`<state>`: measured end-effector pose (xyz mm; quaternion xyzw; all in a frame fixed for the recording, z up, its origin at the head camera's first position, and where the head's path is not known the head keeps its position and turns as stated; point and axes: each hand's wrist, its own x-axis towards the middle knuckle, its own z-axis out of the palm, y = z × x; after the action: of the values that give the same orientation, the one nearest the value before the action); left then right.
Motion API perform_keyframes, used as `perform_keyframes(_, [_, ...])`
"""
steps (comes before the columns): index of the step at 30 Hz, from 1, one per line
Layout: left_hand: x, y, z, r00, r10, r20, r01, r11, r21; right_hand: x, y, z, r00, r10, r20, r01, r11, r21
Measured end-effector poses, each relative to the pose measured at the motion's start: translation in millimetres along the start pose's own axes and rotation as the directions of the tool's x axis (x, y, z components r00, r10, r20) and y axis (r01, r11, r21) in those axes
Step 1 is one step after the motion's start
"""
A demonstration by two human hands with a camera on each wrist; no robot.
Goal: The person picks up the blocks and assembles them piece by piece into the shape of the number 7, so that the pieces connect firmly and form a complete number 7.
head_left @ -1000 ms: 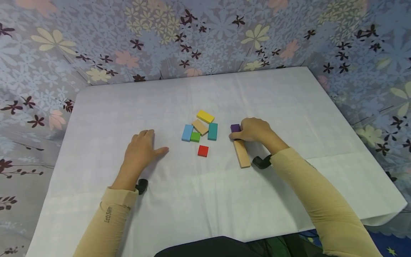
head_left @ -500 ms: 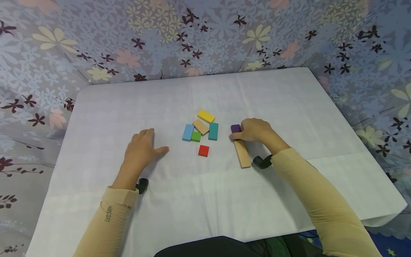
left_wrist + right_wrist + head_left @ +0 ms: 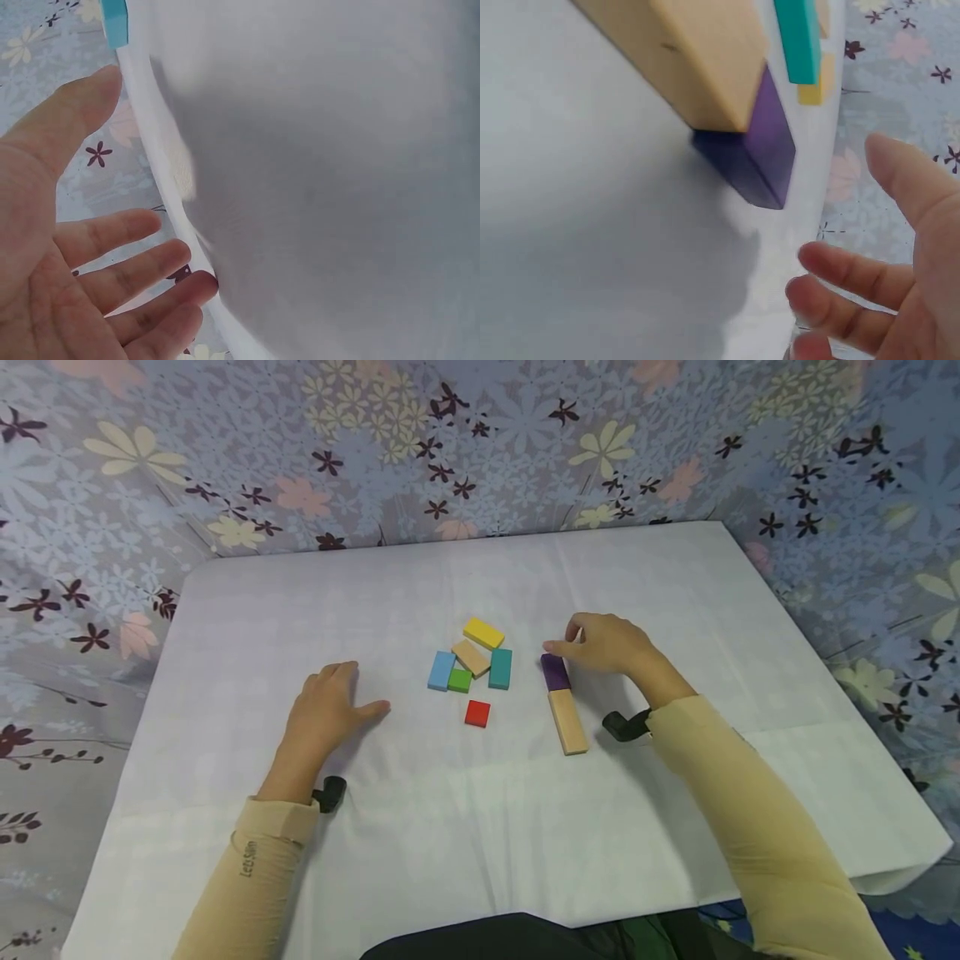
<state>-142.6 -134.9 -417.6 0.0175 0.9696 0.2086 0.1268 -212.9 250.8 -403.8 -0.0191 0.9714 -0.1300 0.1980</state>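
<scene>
My right hand [image 3: 611, 645] hovers just beyond the far end of a purple block [image 3: 555, 672], thumb and fingers apart with nothing between them. In the right wrist view a gap shows between the fingertips and the purple block [image 3: 769, 146]. End to end with it lies a long natural wood block [image 3: 567, 722], nearer the person. My left hand [image 3: 322, 714] is on the left part of the table, fingers spread, holding nothing. In the left wrist view its fingers [image 3: 135, 274] are loosely extended, and a light blue block [image 3: 115, 22] shows at the top edge.
Mid-table lie a yellow block [image 3: 483, 632], a small wood block [image 3: 471, 658], a teal block [image 3: 500, 669], a light blue block [image 3: 441, 670] and a green block [image 3: 460, 681]. A red block [image 3: 477, 713] sits nearer. White cloth [image 3: 420, 827] covers the table; flowered fabric [image 3: 480, 443] hangs behind.
My right hand has let go of the purple block and moved slightly away and up, uncovering it. The purple block stays against the long wood block. The left hand has hardly moved.
</scene>
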Motion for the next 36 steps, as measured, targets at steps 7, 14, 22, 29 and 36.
perform_keyframes(7, [1.5,2.8,2.4,1.000,0.024,-0.004,-0.024,1.000,-0.016,14.3,-15.6,-9.3,0.998,-0.070,0.002,0.070,0.998,0.002])
perform_keyframes(14, [5.0,13.8,6.9,0.999,0.037,0.009,-0.037,0.999,0.005,29.9,-38.1,-5.0,0.993,-0.112,0.031,0.111,0.994,0.023])
perform_keyframes(22, [13.2,30.6,14.5,0.998,0.051,0.030,-0.052,0.998,0.033,45.9,-59.4,2.3,0.988,-0.138,0.068,0.138,0.990,0.009])
perform_keyframes(29, [26.4,48.5,21.2,0.992,0.105,0.074,-0.104,0.995,-0.014,53.8,-65.0,10.6,0.978,-0.198,0.067,0.197,0.980,0.013])
perform_keyframes(36, [34.2,63.7,27.0,0.988,0.119,0.102,-0.119,0.993,-0.004,61.7,-67.6,12.2,0.977,-0.201,0.070,0.199,0.979,0.039])
